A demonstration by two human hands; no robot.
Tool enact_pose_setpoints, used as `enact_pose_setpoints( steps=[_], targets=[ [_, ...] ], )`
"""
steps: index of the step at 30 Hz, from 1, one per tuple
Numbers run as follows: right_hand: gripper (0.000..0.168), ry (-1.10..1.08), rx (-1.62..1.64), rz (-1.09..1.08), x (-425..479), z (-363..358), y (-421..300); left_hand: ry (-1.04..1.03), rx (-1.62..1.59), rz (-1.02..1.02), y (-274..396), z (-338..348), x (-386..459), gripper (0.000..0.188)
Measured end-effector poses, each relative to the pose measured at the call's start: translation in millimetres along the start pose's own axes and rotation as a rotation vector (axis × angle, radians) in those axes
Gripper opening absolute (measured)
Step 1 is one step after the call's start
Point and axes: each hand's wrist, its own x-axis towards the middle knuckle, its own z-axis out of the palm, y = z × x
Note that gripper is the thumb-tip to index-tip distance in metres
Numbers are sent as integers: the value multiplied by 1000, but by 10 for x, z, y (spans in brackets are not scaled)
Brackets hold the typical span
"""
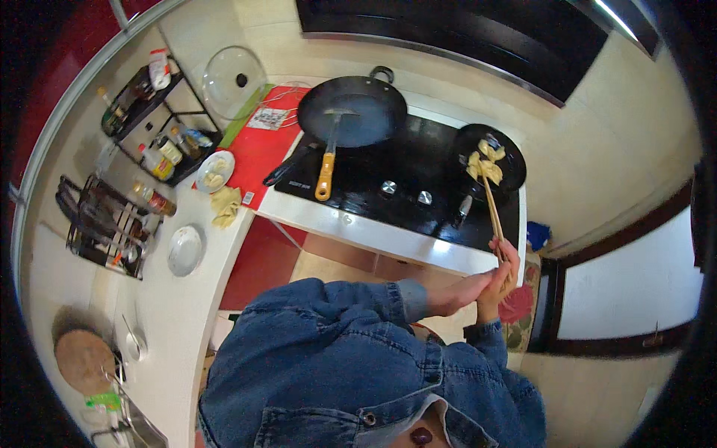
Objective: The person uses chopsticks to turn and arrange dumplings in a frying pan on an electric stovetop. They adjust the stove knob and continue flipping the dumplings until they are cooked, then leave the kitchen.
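Observation:
My right hand (pixel 507 269) grips a pair of long wooden chopsticks (pixel 493 213). Their tips reach into a small black frying pan (pixel 512 168) at the right of the cooktop and touch pale yellow dumplings (pixel 490 169). The pan's handle (pixel 464 210) points towards me. My left hand (pixel 462 294) rests against the right hand near its wrist; its fingertips are partly hidden, so I cannot tell how they are bent. On the left burner sits a large black wok (pixel 372 115), with a wooden-handled spatula (pixel 325 173) lying across its rim.
A black glass cooktop (pixel 358 173) lies under a dark range hood (pixel 448 39). At left are a plate of food (pixel 215 172), a yellow cloth (pixel 226 206), a white dish (pixel 185 251) and a bottle rack (pixel 168 134). A glass lid (pixel 232 84) leans on the wall.

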Motion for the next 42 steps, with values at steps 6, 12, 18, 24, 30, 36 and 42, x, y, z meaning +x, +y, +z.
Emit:
enact_pose_setpoints(
  steps=[6,12,18,24,30,36,42],
  targets=[
    [27,68,-48,176,-157,7,125,83,361,-90,-68,-60,-204,49],
    [29,111,-7,212,-295,-20,53,51,448,73,-80,-78,-358,31],
    [36,408,265,427,-256,-62,-230,-96,796,501,71,58,-508,45],
    [35,489,803,662,-378,-12,-513,-157,1290,680,-186,-19,-545,63],
    [36,551,888,711,-515,-134,-554,-193,1426,626,-249,-3,-561,69],
    [40,580,824,695,-501,-204,-520,-176,1363,586,-264,37,-511,72],
    [43,585,768,723,-370,-338,-423,-128,1370,571,-328,51,-339,67]
  ],
)
